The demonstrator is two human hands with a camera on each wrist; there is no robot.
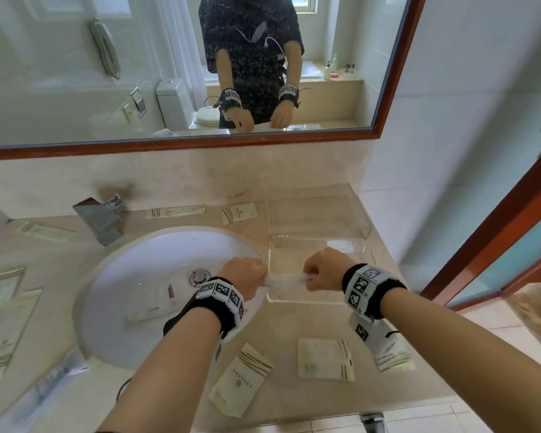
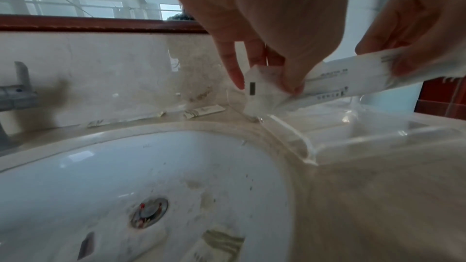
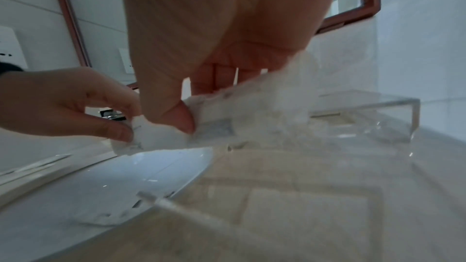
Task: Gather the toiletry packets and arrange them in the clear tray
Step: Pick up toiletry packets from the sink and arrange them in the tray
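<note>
Nearest, cream packets [image 1: 241, 379] lie on the counter. Left hand [image 1: 242, 275] and right hand [image 1: 324, 270] each pinch an end of a long white packet [image 1: 285, 280], over the clear tray [image 1: 319, 242]. Best lowered level, flat along the tray. Print illegible. Beyond, more packets [image 1: 238, 213] by the backsplash.

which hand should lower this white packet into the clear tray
Right, probably. Both hands pinch the white packet, but the right hand is over the clear tray, while the left hand sits over the sink rim.
</note>
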